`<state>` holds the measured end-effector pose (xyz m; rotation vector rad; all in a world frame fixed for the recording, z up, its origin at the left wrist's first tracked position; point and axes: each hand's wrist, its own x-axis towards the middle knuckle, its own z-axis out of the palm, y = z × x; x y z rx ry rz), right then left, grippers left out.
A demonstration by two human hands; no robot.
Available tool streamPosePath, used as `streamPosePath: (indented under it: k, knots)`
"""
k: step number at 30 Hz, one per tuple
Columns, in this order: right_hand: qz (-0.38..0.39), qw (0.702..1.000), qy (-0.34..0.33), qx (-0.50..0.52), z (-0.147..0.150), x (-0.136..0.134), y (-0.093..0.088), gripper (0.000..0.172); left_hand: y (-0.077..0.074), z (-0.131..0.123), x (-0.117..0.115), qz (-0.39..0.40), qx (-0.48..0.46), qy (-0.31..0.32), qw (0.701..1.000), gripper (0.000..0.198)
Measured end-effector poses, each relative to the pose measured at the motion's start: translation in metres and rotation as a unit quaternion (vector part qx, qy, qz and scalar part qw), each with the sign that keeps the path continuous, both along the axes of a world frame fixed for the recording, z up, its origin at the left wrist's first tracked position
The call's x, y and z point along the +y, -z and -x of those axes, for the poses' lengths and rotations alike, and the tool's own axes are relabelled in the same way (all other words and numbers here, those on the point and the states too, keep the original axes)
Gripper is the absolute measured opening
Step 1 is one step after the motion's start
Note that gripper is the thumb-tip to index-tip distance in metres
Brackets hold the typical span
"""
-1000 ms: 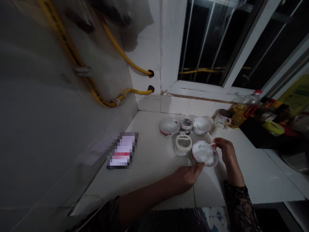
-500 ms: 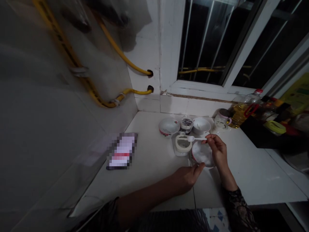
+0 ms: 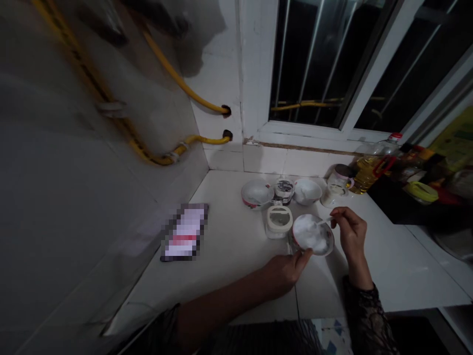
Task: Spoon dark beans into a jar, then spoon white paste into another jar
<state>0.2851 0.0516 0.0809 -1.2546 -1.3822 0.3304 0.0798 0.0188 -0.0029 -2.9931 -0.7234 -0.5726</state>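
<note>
My left hand grips the near rim of a bowl, thumb on top, and the bowl tilts a little. White powdery stuff fills much of it. Between the fingers of my right hand is the handle of a small white spoon; its head is down in the white stuff and hard to make out. Just left of the bowl stands a squarish clear jar with a pale lid. Behind it are a bowl with a red pattern, a small clear jar and another white bowl.
A blurred-out phone-like object lies on the white counter at left. At the back right stand a dark-lidded jar, an oil bottle and a dark box of condiments. Yellow pipes run along the left wall.
My right hand has moved right and slightly down, bringing the spoon from above the squarish jar into the white stuff in the bowl. My left hand still grips the rim.
</note>
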Motion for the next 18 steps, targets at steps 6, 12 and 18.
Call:
streamPosePath:
  k: [6, 12, 18]
  knots:
    - [0.1, 0.993, 0.012, -0.068, -0.01, 0.003, -0.004, 0.014, 0.001, 0.0, 0.0, -0.009, -0.003, 0.005, 1.0, 0.061]
    - [0.213, 0.964, -0.083, -0.134, 0.01, 0.006, 0.001, 0.017, -0.001, -0.001, 0.0, 0.002, 0.006, -0.005, 1.0, 0.06]
    - [0.271, 0.957, -0.102, -0.015, 0.01, 0.009, 0.002, 0.016, -0.003, -0.001, 0.0, 0.0, 0.011, -0.004, 1.0, 0.06]
